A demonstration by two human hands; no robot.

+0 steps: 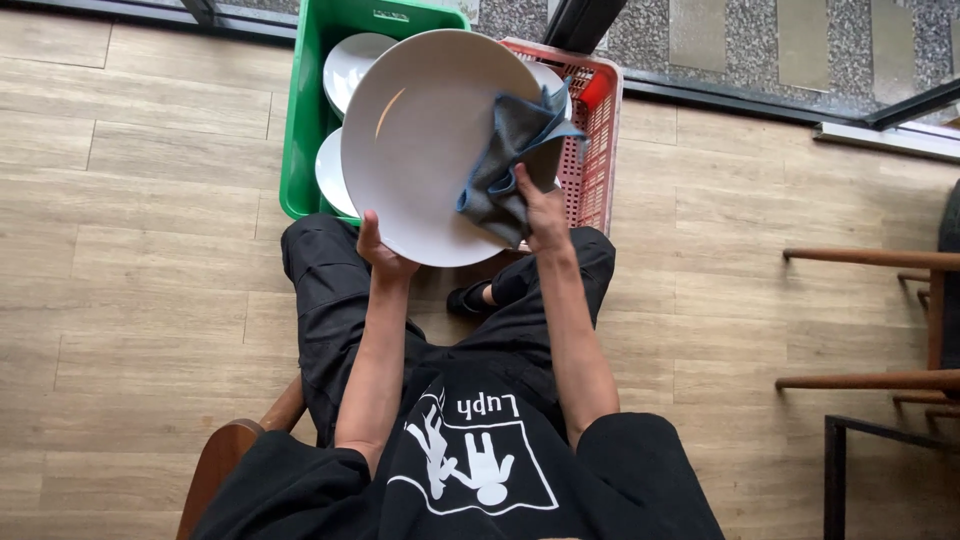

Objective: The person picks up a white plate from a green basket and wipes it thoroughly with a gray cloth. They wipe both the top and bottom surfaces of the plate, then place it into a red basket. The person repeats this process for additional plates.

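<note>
Hidden: the plate [420,140] covers most of both crates behind it. Only the rims and a few white dishes show past its edge. The left hand's [380,255] fingers are behind the plate, so only the thumb and heel of the hand show. The right hand's [542,212] fingertips are buried in the cloth [510,160]. One foot in a dark shoe [468,298] shows between the knees; the other is out of sight.

Surroundings: green crate [300,150] at 11 o'clock from the plate, holding white dishes [352,62] stacked on edge. Red crate [598,130] at 2 o'clock, just beside the green one, perforated wall; a white rim shows inside it, behind the cloth. Both stand on a wood-plank floor [150,250]. A wooden chair [880,320] at 4 o'clock, well apart, cut off by the frame edge. A dark door track and speckled stone paving run along the top edge. The person sits — black trousers, black shirt, a curved wooden armrest [225,460] at 7 o'clock.

Grip: left hand grasps the plate at its lower rim, about 6 o'clock on the disc, thumb on the face. The plate is held up tilted, face toward the camera, above the knees and in front of the crates. Right hand is closed on the grey, blue-edged cloth, pressing it against the plate's right side near 3 o'clock — the cloth folds over the rim.
</note>
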